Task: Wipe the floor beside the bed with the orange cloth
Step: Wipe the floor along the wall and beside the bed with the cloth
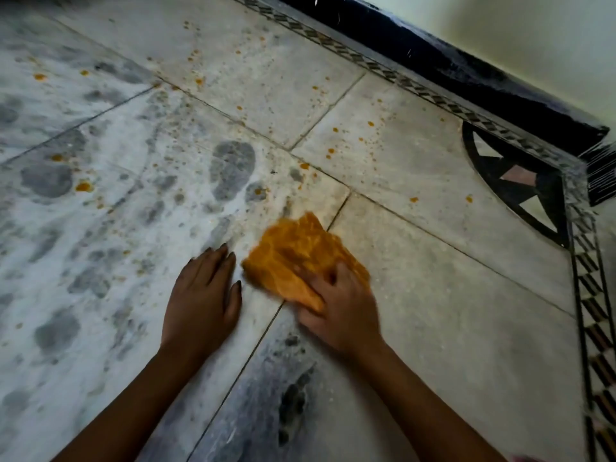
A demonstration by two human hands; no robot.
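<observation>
Nearest, two bare forearms come in from 6 o'clock, one hand on each. The left hand point(203, 291) lies flat on the floor point(450, 311), palm down, fingers straight and close together, its grip wide and holding nothing. Just beside it at 3 o'clock, the right hand point(336, 305) has its grip closed on the near edge of the one orange cloth point(300, 255), fingers bunched into the fabric. Both are smeared by motion blur, so the exact lie of the fingers is unclear.

The cloth is crumpled and lies on the floor, spreading from the right hand towards 11 o'clock, a narrow gap apart from the left fingertips. It covers part of one grout line point(266, 331), which runs on between the two hands towards 7 o'clock.

The floor is pale tile under a whitish film. From 7 round to 11 o'clock of the cloth, grey blotches point(233, 168) break the film, the largest shaped like a shoe sole at 11 o'clock. Orange spots point(83, 186) are scattered over the tiles from 9 round to 2 o'clock, too many and too small to count surely.

Farther out, one checkered border point(366, 63) runs from 12 o'clock to 3 o'clock, then turns a corner towards 5 o'clock. Inside that corner sits one dark inlay point(520, 181) of an arc and triangles. Beyond the border, one dark band point(466, 71) lines the foot of a pale wall point(550, 35) at 1 o'clock.
</observation>
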